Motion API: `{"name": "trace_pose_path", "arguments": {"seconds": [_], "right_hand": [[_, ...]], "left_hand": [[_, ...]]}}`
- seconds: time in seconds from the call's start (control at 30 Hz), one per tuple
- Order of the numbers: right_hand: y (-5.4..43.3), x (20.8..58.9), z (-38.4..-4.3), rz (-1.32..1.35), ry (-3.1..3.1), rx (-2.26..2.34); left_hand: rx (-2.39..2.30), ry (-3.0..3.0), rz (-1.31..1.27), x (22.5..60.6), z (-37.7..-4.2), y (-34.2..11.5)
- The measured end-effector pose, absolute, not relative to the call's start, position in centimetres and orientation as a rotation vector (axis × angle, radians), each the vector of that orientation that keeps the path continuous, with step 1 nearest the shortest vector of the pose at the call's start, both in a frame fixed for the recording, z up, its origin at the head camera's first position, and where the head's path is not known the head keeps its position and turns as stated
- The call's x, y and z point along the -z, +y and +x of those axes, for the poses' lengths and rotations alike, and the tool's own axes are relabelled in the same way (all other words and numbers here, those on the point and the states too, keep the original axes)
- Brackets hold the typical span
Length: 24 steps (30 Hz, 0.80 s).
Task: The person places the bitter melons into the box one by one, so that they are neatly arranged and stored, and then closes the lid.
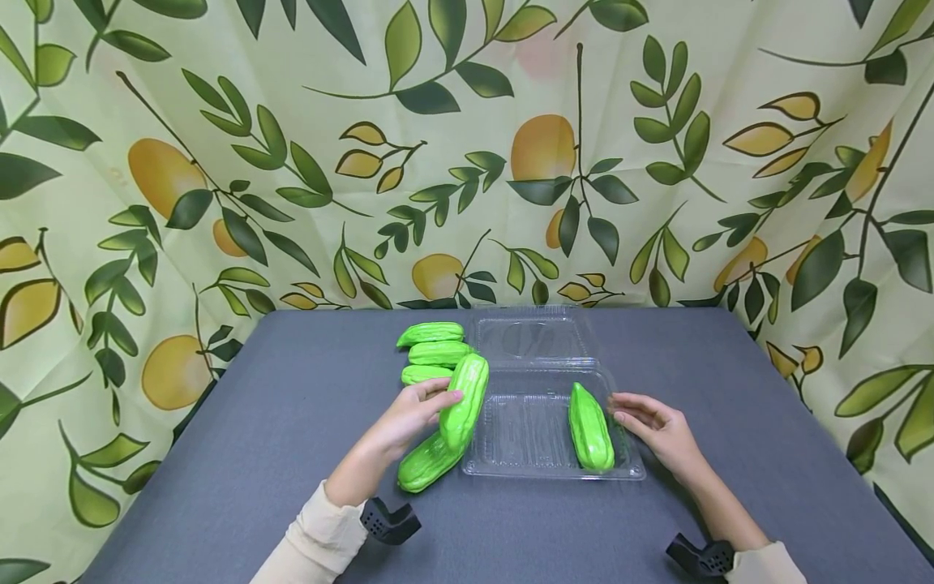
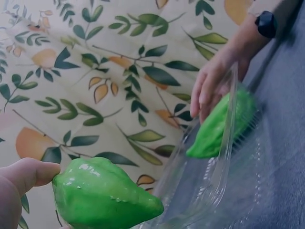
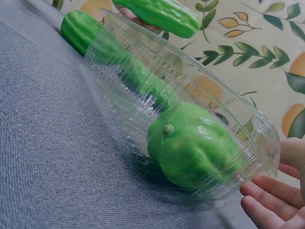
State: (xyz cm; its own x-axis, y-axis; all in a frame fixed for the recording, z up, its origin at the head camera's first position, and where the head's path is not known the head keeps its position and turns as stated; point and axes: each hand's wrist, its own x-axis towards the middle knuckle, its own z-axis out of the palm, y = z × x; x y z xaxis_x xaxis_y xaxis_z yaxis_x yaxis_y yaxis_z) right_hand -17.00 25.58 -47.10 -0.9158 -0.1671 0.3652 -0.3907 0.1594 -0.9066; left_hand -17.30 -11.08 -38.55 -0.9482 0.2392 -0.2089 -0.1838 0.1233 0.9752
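Note:
My left hand (image 1: pixel 412 418) grips a glossy green bitter gourd (image 1: pixel 464 401) between thumb and fingers, raised near the left side of a clear plastic clamshell box (image 1: pixel 521 466). In the left wrist view the tapered end of this held gourd (image 2: pixel 105 195) points toward the box. Another bitter gourd (image 1: pixel 589 430) lies lengthwise inside, along the right wall. At the right rim is my right hand (image 1: pixel 660 430), its fingers extended and fingertips right at the edge. The right wrist view shows those fingers (image 3: pixel 269 191) loosely spread beside the box corner.
Left of the box, several bitter gourds (image 1: pixel 430 332) lie in a stack of rows. One more gourd (image 1: pixel 426 462) rests close to the box's front left corner. The box's lid (image 1: pixel 533 337) lies folded back toward the patterned cloth (image 1: pixel 452 162) behind the grey table (image 1: pixel 292 389).

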Motion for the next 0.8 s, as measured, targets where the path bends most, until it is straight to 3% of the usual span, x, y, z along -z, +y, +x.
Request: {"name": "trace_pose_path", "arguments": {"seconds": [0.8], "right_hand": [[25.6, 47.0, -17.0, 0.556, -2.240, -1.877]], "left_hand": [[-1.901, 1.985, 0.080, 39.2, -17.8, -8.2]]}}
